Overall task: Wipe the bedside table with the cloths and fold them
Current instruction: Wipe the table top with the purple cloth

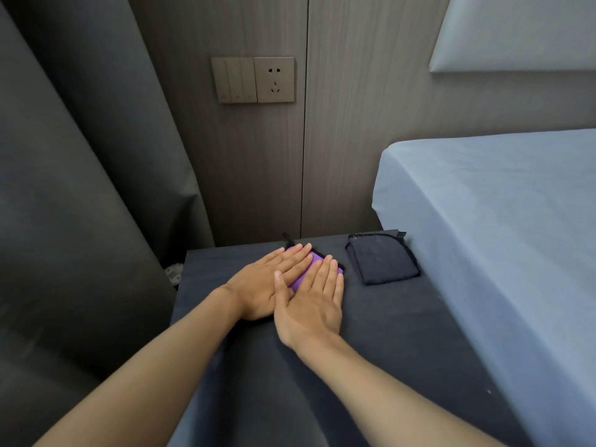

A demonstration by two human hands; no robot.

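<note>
Pressing the purple cloth flat

Both hands, left hand [264, 285] and right hand [311, 304], lie fingers outstretched on the purple cloth [304, 272] (grasping nothing); dark cloth [382, 261] sits folded rightward.

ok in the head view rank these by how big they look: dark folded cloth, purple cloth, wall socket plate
1. dark folded cloth, largest.
2. wall socket plate, smaller, though it sits farther from the camera.
3. purple cloth: unsure, both hands cover most of it, so only a small strip shows.

A bedroom: made bed [503, 221], bedside table [403, 333], wall socket [274, 79].
</note>
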